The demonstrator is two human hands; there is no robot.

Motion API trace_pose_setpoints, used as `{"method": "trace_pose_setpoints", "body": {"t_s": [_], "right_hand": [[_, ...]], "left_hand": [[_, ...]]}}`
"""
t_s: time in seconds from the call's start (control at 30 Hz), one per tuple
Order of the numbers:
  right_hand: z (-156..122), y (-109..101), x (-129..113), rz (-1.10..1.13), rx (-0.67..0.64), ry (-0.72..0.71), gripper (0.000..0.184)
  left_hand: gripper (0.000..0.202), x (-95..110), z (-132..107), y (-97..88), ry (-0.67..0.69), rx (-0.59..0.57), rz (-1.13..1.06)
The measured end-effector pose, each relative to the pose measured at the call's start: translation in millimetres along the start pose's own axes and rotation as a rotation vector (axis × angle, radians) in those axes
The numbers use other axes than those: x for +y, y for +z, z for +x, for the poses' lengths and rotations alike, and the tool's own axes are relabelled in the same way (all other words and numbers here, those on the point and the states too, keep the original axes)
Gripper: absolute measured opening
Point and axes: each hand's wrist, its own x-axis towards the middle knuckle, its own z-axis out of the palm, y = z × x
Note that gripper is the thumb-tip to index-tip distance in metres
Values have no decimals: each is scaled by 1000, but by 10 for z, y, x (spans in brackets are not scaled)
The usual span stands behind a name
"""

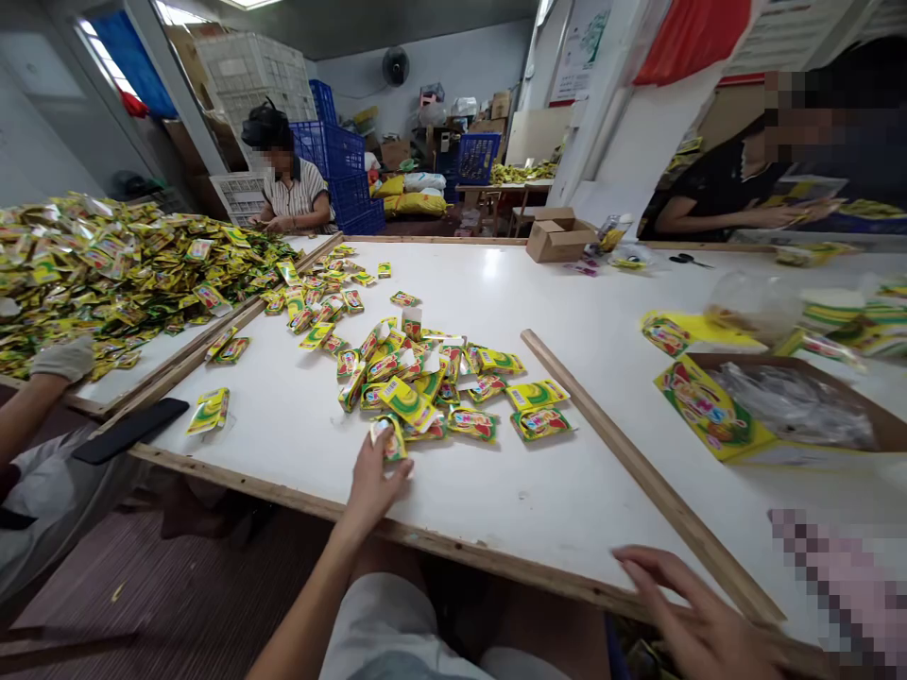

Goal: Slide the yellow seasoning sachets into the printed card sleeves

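My left hand (374,482) reaches onto the white table (496,491) and pinches a small yellow-green sachet (392,438) at the near edge of a loose heap of sachets (432,378). My right hand (698,619) hovers low at the table's near edge, fingers spread, holding nothing. It lies just left of a wooden strip (638,472) that runs diagonally across the table.
A big pile of sachets (106,264) covers the left table, where a person's gloved hand (63,359) rests. A black phone (131,430) lies at the corner. A cardboard box (794,406) with plastic bags stands right, a small carton (558,236) farther back. Two people sit beyond.
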Motion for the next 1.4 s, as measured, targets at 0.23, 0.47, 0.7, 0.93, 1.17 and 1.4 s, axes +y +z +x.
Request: {"method": "trace_pose_setpoints", "body": {"t_s": [0.23, 0.47, 0.7, 0.93, 1.17, 1.4], "right_hand": [[133, 566, -491, 126, -254, -3, 31], [18, 721, -502, 209, -290, 65, 32], [-33, 755, -486, 243, -249, 30, 32], [-26, 899, -551, 341, -93, 62, 31], [95, 1114, -454, 543, 64, 92, 30], [146, 1066, -326, 536, -52, 68, 33]], "left_hand": [[62, 332, -153, 39, 140, -204, 60], [91, 423, 196, -242, 445, -444, 375], [70, 544, 435, -243, 749, -563, 484], [64, 945, 77, 66, 431, -296, -74], [36, 894, -420, 747, 94, -346, -566], [41, 796, -409, 650, 180, -451, -604]]}}
